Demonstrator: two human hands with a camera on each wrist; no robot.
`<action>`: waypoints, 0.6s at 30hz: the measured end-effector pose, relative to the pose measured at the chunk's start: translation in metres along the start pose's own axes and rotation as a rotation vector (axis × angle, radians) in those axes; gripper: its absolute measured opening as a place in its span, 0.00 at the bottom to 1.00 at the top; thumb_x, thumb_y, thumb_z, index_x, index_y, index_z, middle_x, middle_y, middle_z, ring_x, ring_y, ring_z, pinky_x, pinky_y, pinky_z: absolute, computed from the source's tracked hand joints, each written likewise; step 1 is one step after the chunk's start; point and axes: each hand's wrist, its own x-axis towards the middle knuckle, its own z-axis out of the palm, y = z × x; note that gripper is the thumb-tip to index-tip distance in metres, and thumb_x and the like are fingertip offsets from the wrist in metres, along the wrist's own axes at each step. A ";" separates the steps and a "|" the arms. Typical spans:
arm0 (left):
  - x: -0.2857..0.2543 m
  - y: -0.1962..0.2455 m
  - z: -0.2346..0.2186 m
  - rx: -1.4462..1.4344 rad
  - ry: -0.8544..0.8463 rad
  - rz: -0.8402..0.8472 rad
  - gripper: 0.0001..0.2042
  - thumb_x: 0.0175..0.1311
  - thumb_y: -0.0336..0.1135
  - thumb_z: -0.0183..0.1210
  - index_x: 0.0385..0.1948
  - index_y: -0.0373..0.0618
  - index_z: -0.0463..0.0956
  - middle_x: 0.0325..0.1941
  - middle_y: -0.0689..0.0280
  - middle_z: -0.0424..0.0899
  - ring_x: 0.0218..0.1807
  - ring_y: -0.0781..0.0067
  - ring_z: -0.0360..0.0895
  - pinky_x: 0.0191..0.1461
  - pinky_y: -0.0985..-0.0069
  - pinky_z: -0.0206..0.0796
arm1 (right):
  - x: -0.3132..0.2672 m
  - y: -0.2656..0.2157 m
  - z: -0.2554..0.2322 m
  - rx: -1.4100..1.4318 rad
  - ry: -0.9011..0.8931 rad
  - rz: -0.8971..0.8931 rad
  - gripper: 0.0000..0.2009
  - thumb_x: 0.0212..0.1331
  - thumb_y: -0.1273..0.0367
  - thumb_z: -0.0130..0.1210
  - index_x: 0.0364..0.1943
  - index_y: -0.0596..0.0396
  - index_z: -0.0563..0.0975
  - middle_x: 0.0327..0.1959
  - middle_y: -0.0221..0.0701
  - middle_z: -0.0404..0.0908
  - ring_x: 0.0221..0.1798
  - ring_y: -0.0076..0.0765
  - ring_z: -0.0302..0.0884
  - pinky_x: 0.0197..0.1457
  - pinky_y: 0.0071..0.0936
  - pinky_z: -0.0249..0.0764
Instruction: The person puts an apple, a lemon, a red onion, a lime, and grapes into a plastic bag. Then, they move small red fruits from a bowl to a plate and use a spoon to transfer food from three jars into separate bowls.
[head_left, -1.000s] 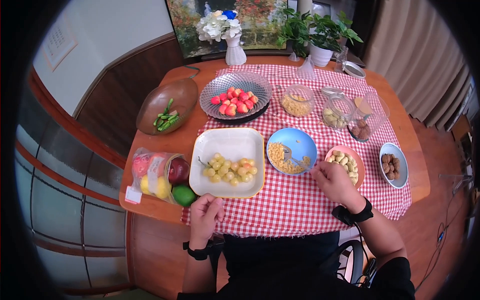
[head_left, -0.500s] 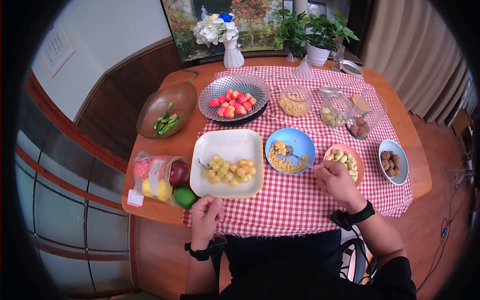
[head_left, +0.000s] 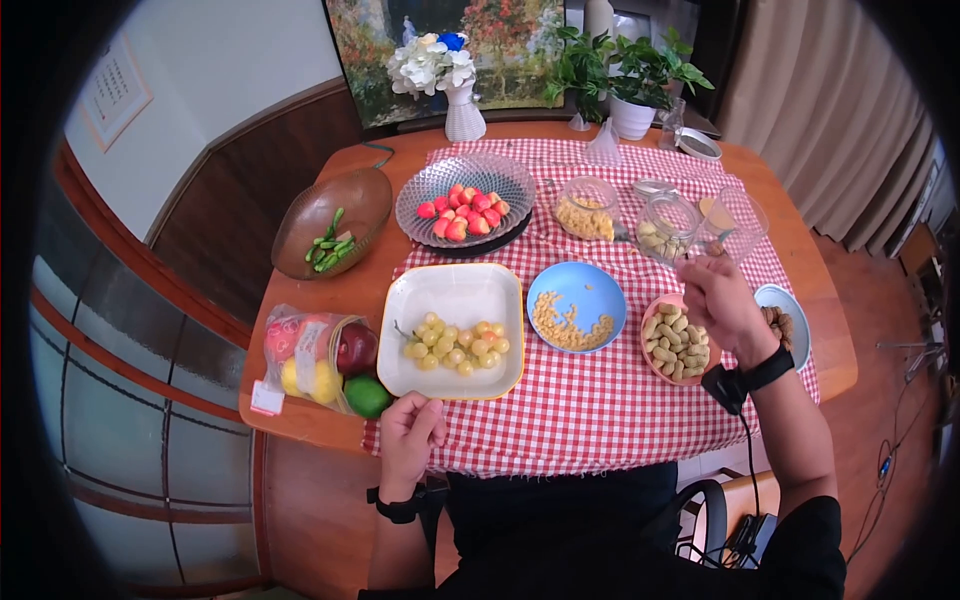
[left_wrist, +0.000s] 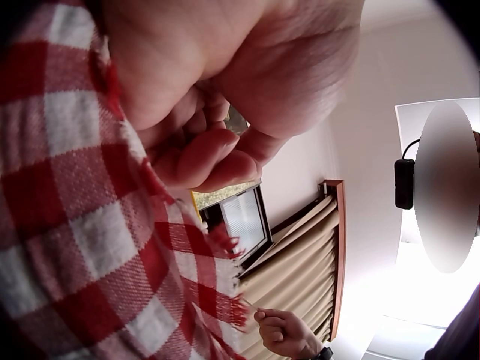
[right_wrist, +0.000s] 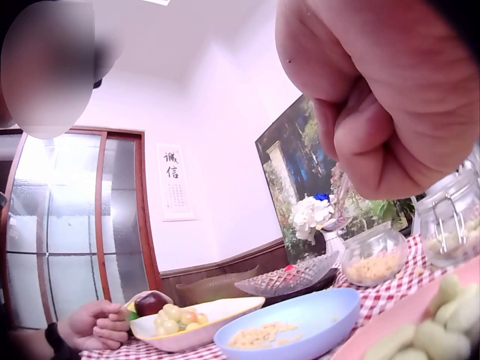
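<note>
In the head view my right hand [head_left: 722,302] grips a metal spoon [head_left: 622,232], its bowl end at the rim of a glass jar [head_left: 588,206] of small yellow pieces. Curled fingers of this hand also show large in the right wrist view. Below it lie a blue bowl [head_left: 604,290] with the same yellow pieces spread over its bottom and a pink plate of peanuts [head_left: 676,345]. My left hand [head_left: 408,432] rests at the table's front edge, fingers loosely curled, holding nothing, just in front of a white tray [head_left: 400,290] of grapes [head_left: 455,343].
Left on the table are a bag of fruit [head_left: 310,350], a green fruit [head_left: 367,396] and a brown bowl [head_left: 300,215] of green vegetables. Behind stands a glass bowl [head_left: 415,190] of red fruit. Another jar [head_left: 668,225] and a bowl of walnuts [head_left: 775,325] lie right.
My right hand has taken hold of the spoon in the blue bowl, lifted it out and carried it away from me to the glass jar. The left hand has stayed still.
</note>
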 end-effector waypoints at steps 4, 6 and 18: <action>0.000 0.001 0.001 -0.003 -0.005 0.003 0.11 0.76 0.30 0.58 0.28 0.43 0.72 0.20 0.70 0.76 0.21 0.86 0.69 0.26 0.86 0.59 | 0.034 -0.022 -0.004 -0.022 0.044 -0.065 0.11 0.75 0.69 0.53 0.29 0.52 0.73 0.16 0.14 0.60 0.14 0.12 0.51 0.16 0.18 0.46; 0.000 0.000 0.000 -0.013 -0.006 0.006 0.11 0.76 0.30 0.58 0.28 0.43 0.72 0.20 0.70 0.76 0.21 0.85 0.69 0.26 0.85 0.59 | 0.055 -0.026 -0.004 -0.189 0.101 -0.162 0.11 0.71 0.69 0.55 0.31 0.63 0.79 0.16 0.25 0.70 0.15 0.23 0.63 0.19 0.27 0.61; -0.002 -0.001 -0.001 0.015 0.007 0.022 0.11 0.76 0.30 0.58 0.28 0.42 0.72 0.20 0.71 0.76 0.21 0.86 0.69 0.26 0.85 0.60 | 0.038 -0.029 0.022 -0.984 0.175 -0.724 0.14 0.67 0.67 0.58 0.30 0.68 0.81 0.23 0.51 0.81 0.24 0.54 0.80 0.32 0.42 0.74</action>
